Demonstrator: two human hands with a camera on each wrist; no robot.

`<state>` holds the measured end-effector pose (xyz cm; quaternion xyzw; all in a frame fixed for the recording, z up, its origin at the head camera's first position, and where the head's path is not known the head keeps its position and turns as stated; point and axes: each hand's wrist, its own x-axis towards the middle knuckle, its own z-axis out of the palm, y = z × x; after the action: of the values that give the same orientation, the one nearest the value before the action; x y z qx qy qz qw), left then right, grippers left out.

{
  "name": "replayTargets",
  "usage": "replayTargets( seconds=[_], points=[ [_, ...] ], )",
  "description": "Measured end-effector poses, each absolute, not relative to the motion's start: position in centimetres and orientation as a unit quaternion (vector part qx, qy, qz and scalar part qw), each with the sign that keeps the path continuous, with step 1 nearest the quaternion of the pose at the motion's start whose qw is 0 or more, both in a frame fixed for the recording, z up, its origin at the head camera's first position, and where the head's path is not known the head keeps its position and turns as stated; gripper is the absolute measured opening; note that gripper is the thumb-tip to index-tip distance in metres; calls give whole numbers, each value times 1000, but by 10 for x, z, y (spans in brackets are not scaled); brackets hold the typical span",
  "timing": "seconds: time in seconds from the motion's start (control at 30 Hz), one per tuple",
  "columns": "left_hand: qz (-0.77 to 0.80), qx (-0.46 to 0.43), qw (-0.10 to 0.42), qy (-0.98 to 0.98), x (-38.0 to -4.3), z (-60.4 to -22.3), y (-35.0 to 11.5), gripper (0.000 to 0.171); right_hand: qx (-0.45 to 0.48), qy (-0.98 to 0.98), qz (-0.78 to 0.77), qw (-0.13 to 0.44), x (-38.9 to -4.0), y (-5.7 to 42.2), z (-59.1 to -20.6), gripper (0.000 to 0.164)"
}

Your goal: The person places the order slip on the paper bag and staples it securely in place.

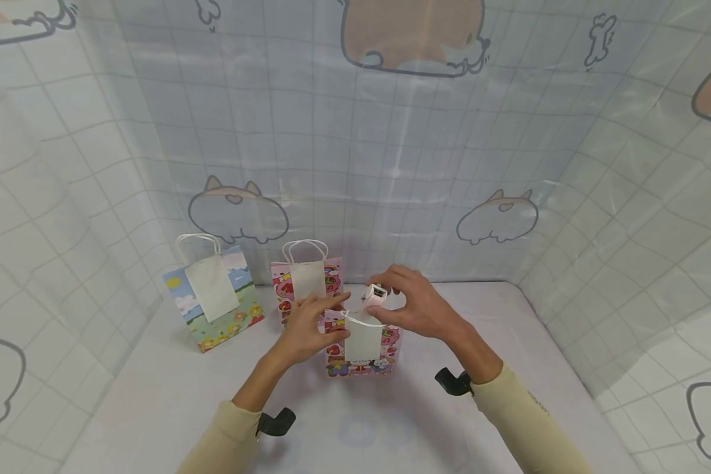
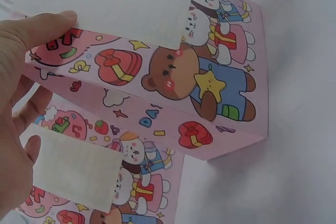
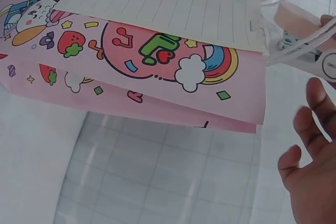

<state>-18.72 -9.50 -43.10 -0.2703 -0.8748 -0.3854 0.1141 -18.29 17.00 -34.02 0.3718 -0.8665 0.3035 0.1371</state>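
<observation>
A pink cartoon gift bag (image 1: 363,368) stands in front of me, a lined white note (image 1: 363,342) on its face and white cord handles (image 3: 304,51) at its top. My left hand (image 1: 309,329) holds it at the upper left; in the left wrist view the thumb (image 2: 65,20) lies on the note, and some fingers show beside the bag. Over the bag's mouth, my right hand (image 1: 417,306) pinches a small white and pink item (image 1: 376,295) with a dark window. Its kind is unclear; the right wrist view shows it behind the handle cords.
Behind, to the left, stands a similar pink gift bag (image 1: 281,280) with a white note. Farther left leans a landscape-print gift bag (image 1: 239,316) with looped handles. A grid-patterned curtain (image 1: 391,151) encloses the white table (image 1: 462,428) at the back and sides.
</observation>
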Motion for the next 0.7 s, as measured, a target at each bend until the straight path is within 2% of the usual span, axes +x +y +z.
replayTargets(
  seconds=[0.2, 0.5, 0.7],
  points=[
    [-376, -246, 99, -888, -186, -439, -98, 68, 336, -875, 315, 148, -182, 173, -339, 43],
    [-329, -211, 70, -918, -186, -451, -102, 56, 298, -849, 373, 225, -183, 188, -343, 42],
    [-312, -191, 55, -929, -189, -459, -102, 53, 278, -850, 372, 250, -181, 205, -349, 41]
  ],
)
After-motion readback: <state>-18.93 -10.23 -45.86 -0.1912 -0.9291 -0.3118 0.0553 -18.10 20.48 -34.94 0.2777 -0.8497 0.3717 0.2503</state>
